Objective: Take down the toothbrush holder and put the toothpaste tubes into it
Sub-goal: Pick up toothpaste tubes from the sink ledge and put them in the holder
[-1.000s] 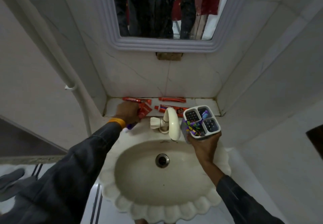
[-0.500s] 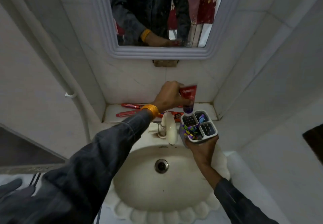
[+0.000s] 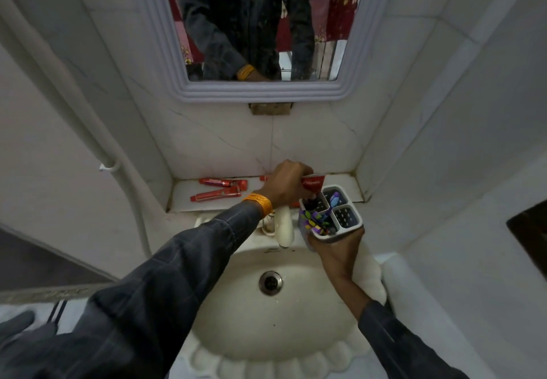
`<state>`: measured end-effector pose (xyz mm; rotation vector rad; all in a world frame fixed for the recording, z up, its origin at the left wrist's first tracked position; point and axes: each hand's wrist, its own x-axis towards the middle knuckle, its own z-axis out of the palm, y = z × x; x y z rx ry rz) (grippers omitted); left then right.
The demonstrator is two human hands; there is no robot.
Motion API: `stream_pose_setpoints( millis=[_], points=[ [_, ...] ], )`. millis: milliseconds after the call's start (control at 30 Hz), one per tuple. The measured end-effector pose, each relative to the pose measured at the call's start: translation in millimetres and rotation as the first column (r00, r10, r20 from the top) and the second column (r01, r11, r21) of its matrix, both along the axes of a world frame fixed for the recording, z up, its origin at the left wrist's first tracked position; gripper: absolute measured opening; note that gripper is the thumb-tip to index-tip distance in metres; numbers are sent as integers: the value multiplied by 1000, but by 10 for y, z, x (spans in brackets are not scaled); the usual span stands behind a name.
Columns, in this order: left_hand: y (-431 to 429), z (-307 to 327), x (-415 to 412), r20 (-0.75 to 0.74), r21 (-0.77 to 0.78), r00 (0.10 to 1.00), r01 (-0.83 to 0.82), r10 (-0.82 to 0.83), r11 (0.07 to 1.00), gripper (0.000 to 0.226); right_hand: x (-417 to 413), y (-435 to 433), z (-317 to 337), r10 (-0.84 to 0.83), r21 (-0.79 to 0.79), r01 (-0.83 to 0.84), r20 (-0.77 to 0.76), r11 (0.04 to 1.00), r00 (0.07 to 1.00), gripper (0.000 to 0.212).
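Note:
My right hand [image 3: 337, 253] grips a white four-compartment toothbrush holder [image 3: 349, 222] from below, above the sink's back right edge; colourful toothbrushes stand in its near left compartment. My left hand [image 3: 285, 183] holds a red toothpaste tube [image 3: 312, 185] upright, its lower end inside the holder's far left compartment. Two more red tubes [image 3: 217, 193] lie on the ledge behind the tap, and the ends of others show past my left hand.
A cream scalloped sink [image 3: 275, 313] with a drain [image 3: 270, 282] lies below, its tap [image 3: 283, 224] just left of the holder. The white ledge [image 3: 183, 198] sits in a tiled corner under a framed mirror [image 3: 260, 88]. A white pipe [image 3: 112, 168] runs down the left wall.
My left hand picked a tube up from the ledge, carried it right over the holder and lowered its end into the far left compartment. The holder has stayed in my right hand.

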<state>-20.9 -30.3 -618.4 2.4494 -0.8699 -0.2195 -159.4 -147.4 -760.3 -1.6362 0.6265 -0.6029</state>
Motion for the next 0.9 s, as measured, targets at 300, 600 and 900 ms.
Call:
stream_pose_setpoints(
  millis=[300, 600, 900],
  points=[
    [-62, 18, 25, 108, 97, 989, 95, -105, 991, 11, -12, -23, -47, 15, 27, -14, -7, 1000, 1000, 116],
    [-140, -13, 169, 104, 55, 990, 85, -90, 995, 19, -8, -37, -80, 22, 4, -22, -11, 1000, 1000, 115],
    [869, -650, 718, -23, 295, 940, -318, 340, 901, 20, -7, -21, -69, 31, 15, -31, -9, 999, 999, 111]
  ],
)
